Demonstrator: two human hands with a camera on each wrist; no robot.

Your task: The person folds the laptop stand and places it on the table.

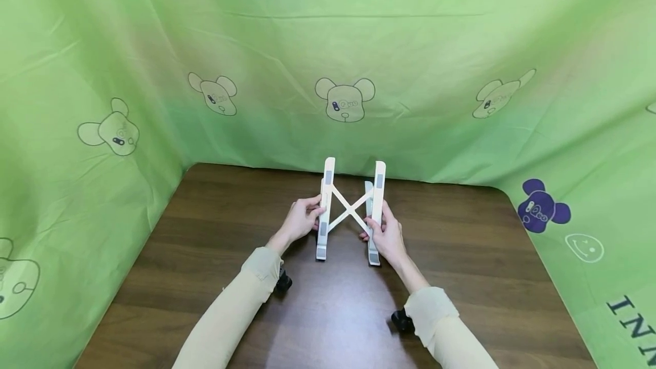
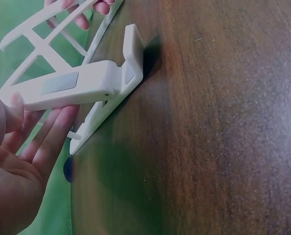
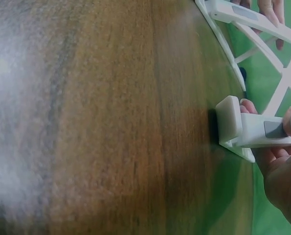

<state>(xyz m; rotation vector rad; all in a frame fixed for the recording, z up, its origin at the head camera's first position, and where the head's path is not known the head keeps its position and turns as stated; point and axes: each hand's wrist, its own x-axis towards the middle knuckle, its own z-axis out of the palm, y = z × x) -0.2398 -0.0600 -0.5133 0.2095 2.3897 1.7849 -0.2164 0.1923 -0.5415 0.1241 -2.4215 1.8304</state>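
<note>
While a green fabric backdrop (image 1: 410,44) printed with cartoon animal heads (image 1: 345,104) hangs behind a dark brown wood-grain table (image 1: 461,244), a white folding stand (image 1: 350,209) with X-shaped crossbars (image 1: 338,194) sits on it near the far edge. A person's left hand (image 1: 299,221) pinches the stand's left rail (image 1: 326,198), the right hand (image 1: 388,240) its right rail (image 1: 378,192), each grip closed between thumb (image 2: 14,116) and fingers (image 2: 50,134). Rectangular grey pads (image 1: 328,177) dot both rails.

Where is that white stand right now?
In the head view, the white stand is slightly right of centre, near the far edge of the table, its two sides held by the fingers of the left hand and right hand.
</note>
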